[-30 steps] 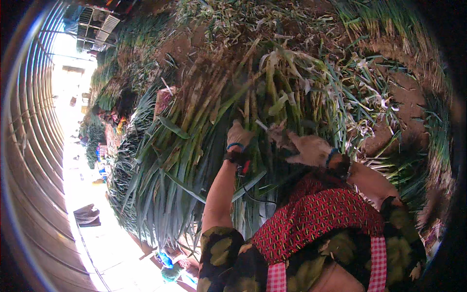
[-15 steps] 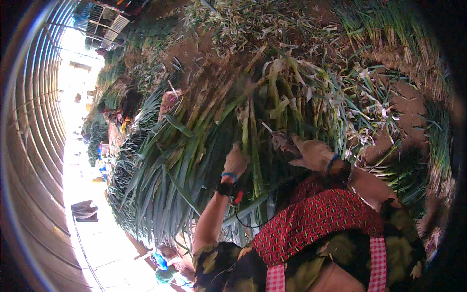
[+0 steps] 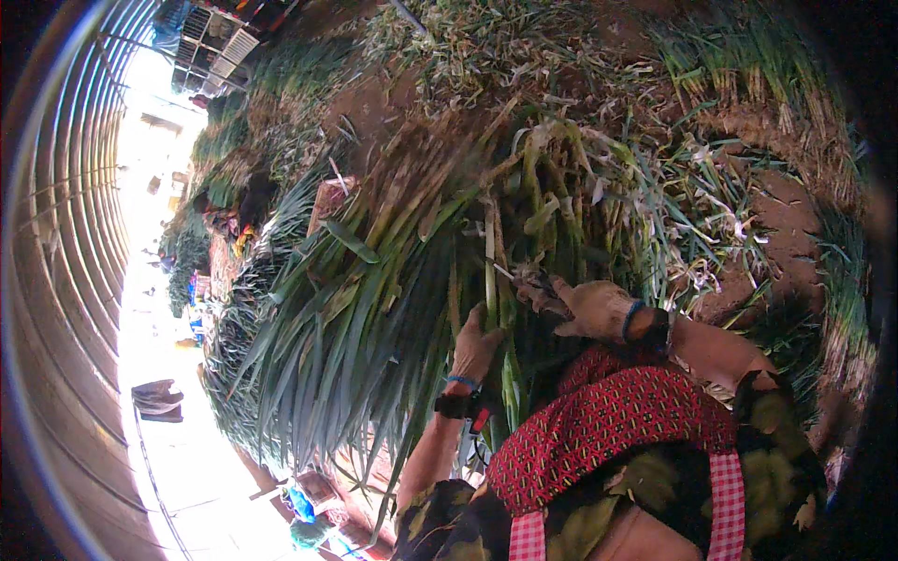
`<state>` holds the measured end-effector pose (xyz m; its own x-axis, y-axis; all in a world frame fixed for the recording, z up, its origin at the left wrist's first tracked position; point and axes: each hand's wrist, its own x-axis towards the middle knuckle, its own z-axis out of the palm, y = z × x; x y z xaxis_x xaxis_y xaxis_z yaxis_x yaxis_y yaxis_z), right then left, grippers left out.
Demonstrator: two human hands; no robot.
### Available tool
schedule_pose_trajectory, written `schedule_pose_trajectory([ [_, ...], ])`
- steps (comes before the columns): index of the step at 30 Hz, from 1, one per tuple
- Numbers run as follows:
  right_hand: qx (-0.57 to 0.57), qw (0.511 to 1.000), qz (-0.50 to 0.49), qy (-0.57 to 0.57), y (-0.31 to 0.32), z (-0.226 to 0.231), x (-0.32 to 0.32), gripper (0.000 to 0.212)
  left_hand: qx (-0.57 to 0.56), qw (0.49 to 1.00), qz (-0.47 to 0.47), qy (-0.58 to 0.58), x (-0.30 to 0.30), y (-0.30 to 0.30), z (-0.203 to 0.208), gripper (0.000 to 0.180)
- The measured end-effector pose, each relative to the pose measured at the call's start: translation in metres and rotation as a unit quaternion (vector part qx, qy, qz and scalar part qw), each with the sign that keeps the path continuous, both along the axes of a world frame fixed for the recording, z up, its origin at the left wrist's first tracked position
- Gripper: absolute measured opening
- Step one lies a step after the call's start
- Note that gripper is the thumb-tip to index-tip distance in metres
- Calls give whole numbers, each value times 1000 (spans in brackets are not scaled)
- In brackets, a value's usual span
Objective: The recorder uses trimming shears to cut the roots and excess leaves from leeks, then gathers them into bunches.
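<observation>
Rough earth floor (image 3: 790,220); left hand (image 3: 477,352) clasps smooth stalk (image 3: 489,248), right hand (image 3: 597,309) white-tipped tool (image 3: 504,273).

No lettering, number, label or sign can be read. The black band (image 3: 456,405) at the wrist, just below the left hand (image 3: 475,348), is too small to show any marking; the red cloth (image 3: 608,421) below the right hand (image 3: 597,310) carries a repeating pattern, not readable characters.

1 left hand (image 3: 476,352), 1 right hand (image 3: 599,310), 2 blue wristbands (image 3: 461,381), 2 dark wrist straps (image 3: 455,405), 1 red apron (image 3: 617,421) and 2 checked straps (image 3: 727,505) show; the green stalks (image 3: 318,323) are too many to count.
</observation>
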<state>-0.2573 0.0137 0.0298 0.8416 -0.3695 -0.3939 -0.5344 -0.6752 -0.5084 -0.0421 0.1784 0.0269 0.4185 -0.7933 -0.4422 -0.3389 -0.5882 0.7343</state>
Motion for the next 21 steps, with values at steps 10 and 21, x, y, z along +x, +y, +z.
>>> schedule_pose_trajectory([
  [10, -36, 995, -47, -78, -27, -52, 28, 89, -37, 999, 11, 34, -11, 24, -16, 66],
  [21, 44, 995, -81, -48, -31, 4, 32, 80, -60, 989, 89, 98, 1, 29, 18, 62],
])
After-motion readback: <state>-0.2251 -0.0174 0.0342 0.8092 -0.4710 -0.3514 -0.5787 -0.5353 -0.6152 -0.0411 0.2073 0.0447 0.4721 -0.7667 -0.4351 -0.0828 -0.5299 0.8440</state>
